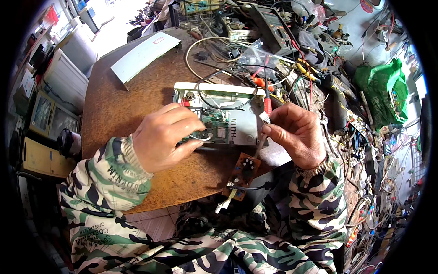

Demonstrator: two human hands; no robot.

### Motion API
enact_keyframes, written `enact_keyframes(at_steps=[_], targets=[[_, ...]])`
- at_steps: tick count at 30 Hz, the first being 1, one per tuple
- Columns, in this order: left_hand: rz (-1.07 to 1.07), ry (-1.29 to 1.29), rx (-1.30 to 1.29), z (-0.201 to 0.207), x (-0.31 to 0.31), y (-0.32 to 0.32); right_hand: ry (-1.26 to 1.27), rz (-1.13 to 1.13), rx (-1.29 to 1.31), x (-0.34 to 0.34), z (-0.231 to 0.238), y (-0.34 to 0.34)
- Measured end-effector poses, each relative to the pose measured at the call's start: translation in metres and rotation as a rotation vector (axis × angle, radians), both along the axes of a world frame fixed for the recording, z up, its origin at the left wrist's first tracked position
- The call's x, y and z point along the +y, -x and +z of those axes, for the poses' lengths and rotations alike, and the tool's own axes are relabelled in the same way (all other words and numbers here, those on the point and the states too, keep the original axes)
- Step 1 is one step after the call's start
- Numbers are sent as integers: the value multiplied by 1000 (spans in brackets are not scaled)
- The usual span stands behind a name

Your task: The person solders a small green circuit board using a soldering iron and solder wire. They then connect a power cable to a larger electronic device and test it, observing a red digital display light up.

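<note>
One small brown circuit board (246, 169), dotted with white and black parts, hangs just past the near edge of the one wooden counter (114, 102). Two hands work above it: the right hand (296, 137) pinches one white plug (264, 117) on a grey cable; the left hand (162, 137) is curved, thumb and fingers apart, a white wire in the gap. Beneath lies one open case (246, 123), pale grey, cream along its far side, holding one green board (216, 119). Farther off are one white cover (146, 55) and one dark meter (271, 29).
</note>
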State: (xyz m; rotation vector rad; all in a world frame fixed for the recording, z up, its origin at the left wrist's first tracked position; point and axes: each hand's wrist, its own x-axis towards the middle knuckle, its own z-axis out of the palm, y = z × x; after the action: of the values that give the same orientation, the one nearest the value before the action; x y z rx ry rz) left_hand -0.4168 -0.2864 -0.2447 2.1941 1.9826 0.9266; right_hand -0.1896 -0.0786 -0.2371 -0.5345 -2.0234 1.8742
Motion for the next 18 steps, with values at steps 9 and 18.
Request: enact_keyframes(at_steps=[9,18], targets=[[-43,-34,40,-27,-19,13,-516,-12,-326,2,-7,36],[-67,-178,50,-45,-24,24,-790,64,-309,0,-29,69]])
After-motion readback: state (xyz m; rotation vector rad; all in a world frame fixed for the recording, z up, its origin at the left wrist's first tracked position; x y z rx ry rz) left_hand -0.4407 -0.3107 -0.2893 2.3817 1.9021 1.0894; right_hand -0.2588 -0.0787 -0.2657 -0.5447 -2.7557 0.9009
